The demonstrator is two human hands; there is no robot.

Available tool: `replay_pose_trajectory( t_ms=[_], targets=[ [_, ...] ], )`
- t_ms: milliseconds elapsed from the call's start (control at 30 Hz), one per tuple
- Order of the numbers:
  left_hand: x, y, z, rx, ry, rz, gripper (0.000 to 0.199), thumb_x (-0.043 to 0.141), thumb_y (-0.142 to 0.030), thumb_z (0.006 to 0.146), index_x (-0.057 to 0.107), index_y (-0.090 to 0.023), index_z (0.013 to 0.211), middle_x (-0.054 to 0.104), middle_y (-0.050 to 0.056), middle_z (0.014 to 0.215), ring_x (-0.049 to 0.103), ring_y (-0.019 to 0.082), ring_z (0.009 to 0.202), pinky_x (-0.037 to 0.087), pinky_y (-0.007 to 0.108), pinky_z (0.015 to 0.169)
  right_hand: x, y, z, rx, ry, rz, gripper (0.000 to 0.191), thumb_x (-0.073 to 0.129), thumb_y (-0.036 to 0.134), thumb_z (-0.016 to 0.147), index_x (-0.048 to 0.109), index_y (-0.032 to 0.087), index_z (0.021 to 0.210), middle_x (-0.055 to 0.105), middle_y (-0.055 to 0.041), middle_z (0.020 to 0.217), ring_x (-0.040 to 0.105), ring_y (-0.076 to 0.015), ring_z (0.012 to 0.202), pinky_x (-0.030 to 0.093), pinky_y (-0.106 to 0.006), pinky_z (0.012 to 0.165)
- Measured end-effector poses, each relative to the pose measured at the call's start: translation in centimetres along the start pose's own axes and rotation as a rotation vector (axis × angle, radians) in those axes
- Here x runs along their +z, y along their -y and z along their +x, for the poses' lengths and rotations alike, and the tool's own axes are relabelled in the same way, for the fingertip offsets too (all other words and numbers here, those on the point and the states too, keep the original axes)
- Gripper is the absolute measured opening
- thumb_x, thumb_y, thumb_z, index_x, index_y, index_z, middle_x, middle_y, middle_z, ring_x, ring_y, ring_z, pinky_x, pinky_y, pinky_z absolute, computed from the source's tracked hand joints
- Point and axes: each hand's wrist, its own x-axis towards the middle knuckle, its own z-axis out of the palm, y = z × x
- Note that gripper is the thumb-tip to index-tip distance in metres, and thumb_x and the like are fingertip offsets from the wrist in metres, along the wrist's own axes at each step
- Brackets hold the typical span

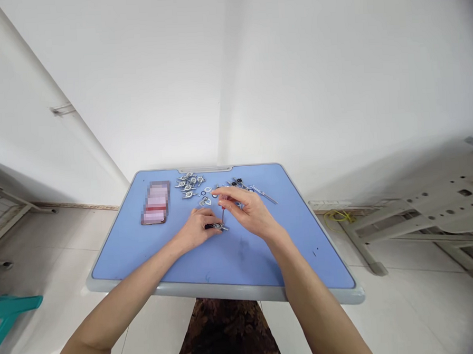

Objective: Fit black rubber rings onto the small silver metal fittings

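On the blue desk (121, 251), metal fittings (188, 186)

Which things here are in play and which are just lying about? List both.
In play: left hand on black-and-steel fitting; right hand by thin steel shaft; silvery winged metal fittings; long steel rods.
Lying about: blurred pink flat phone; coiled yellow floor cable.

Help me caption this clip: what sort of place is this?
Probably a bare room used as a makeshift assembly spot: small metal fittings are laid out on a blue-topped desk, with white walls and a tiled floor around it.
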Motion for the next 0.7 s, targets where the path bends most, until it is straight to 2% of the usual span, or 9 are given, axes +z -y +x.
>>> replay_pose_trajectory(
  t_ms=[167, 300, 467, 700],
  targets=[
    [-0.2, -0.4, -0.1, -0.028, 0.024, 0.027, 0.016, 0.065, -0.028, 0.083, 0.073, -0.024, 0.096, 0.066, 0.004, 0.093, 0.059, 0.022, 0.093, 0.037, 0.040, 0.087, -1.4, 0.0, 0.0, 0.042, 0.054, 0.081, 0.026, 0.048, 0.021, 0.091, 0.064, 0.024, 0.111, 0.068, -0.0044, 0.095, 0.063, -0.0153, 0.082, 0.052, -0.029, 0.071],
    [-0.1, -0.3, -0.1, -0.008, 0.019, 0.041, 0.014, 0.066, -0.027, 0.083, 0.073, -0.024, 0.095, 0.066, 0.003, 0.093, 0.058, 0.022, 0.093, 0.036, 0.039, 0.086, -1.5, 0.0, 0.0, 0.093, 0.014, 0.115, 0.020, 0.050, 0.021, 0.089, 0.067, 0.022, 0.100, 0.069, -0.0026, 0.086, 0.064, -0.0146, 0.075, 0.052, -0.029, 0.071],
    [-0.1, -0.3, 0.0, -0.010, 0.023, 0.047, 0.014, 0.067, -0.027, 0.082, 0.073, -0.023, 0.095, 0.067, 0.003, 0.093, 0.058, 0.022, 0.093, 0.037, 0.039, 0.086, -1.3, 0.4, 0.1, 0.108, -0.011, 0.044, 0.017, 0.050, 0.022, 0.088, 0.066, 0.020, 0.084, 0.067, -0.0013, 0.076, 0.063, -0.0145, 0.069, 0.049, -0.027, 0.066],
    [-0.3, -0.7, 0.0, -0.033, 0.020, 0.056, 0.013, 0.066, -0.028, 0.083, 0.073, -0.023, 0.092, 0.068, 0.003, 0.092, 0.058, 0.023, 0.092, 0.037, 0.039, 0.084, -1.2, 0.3, 0.1, 0.082, -0.059, -0.027, 0.015, 0.052, 0.023, 0.087, 0.066, 0.020, 0.081, 0.066, 0.0004, 0.069, 0.060, -0.0134, 0.063, 0.047, -0.025, 0.061]
  ],
)
